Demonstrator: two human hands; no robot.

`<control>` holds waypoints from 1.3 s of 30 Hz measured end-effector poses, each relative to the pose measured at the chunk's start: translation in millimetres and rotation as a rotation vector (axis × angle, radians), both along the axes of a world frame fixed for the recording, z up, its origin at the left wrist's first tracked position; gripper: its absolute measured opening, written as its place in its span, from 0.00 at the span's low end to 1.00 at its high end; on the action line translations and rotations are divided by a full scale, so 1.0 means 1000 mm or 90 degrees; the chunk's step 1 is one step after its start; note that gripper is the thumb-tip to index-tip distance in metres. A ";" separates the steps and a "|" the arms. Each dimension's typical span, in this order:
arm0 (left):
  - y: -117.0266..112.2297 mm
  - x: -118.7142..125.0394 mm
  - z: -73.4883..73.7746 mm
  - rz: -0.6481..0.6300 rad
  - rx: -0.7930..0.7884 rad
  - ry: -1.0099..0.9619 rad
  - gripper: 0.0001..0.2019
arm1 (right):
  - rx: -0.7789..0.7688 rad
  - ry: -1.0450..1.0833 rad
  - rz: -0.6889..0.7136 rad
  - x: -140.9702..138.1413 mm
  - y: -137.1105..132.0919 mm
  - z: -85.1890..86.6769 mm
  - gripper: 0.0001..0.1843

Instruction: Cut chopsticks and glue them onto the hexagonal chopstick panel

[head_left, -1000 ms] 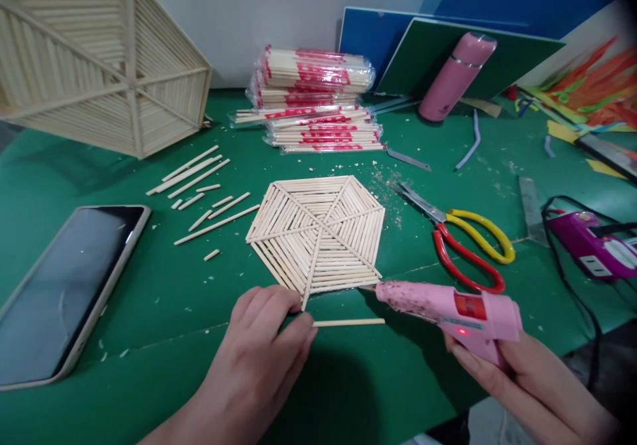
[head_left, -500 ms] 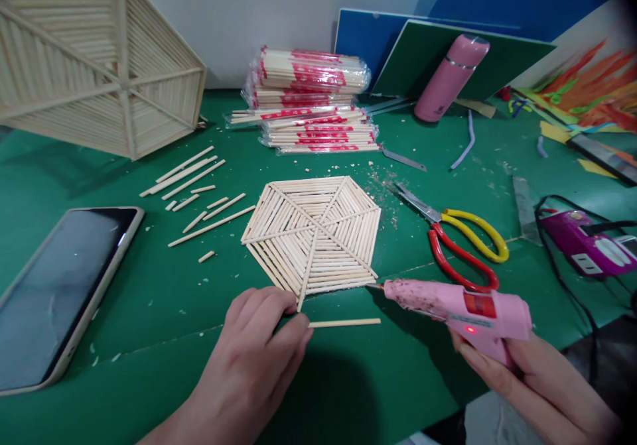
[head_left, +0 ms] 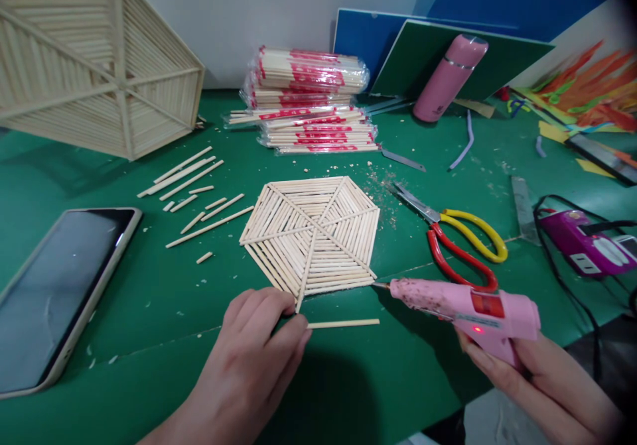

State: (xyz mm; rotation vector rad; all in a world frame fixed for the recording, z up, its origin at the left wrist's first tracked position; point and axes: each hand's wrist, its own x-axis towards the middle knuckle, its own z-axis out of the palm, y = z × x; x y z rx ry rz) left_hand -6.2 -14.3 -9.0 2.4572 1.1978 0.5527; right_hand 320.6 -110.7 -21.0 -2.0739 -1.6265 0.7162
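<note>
A flat hexagon of glued wooden sticks (head_left: 311, 233) lies on the green table (head_left: 149, 299). My left hand (head_left: 259, 352) pinches one end of a loose wooden stick (head_left: 343, 323) that lies just in front of the hexagon. My right hand (head_left: 537, 379) grips a pink hot glue gun (head_left: 468, 312). Its nozzle points left and sits by the hexagon's near right corner. A red light glows on the gun's body.
Cut stick pieces (head_left: 194, 193) lie left of the hexagon, a tablet (head_left: 54, 292) further left. A large stick hexagon (head_left: 94, 60) leans at the back left. Packs of chopsticks (head_left: 311, 100), a pink flask (head_left: 450, 77), scissors (head_left: 458, 243) and a purple glue gun (head_left: 587, 246) are around.
The glue gun has slid a little to the right along the hexagon's near edge. My left hand keeps its hold on the loose stick.
</note>
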 end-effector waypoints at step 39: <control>0.001 0.001 0.001 0.007 0.020 0.000 0.07 | -0.011 0.243 -0.056 -0.009 0.027 0.017 0.09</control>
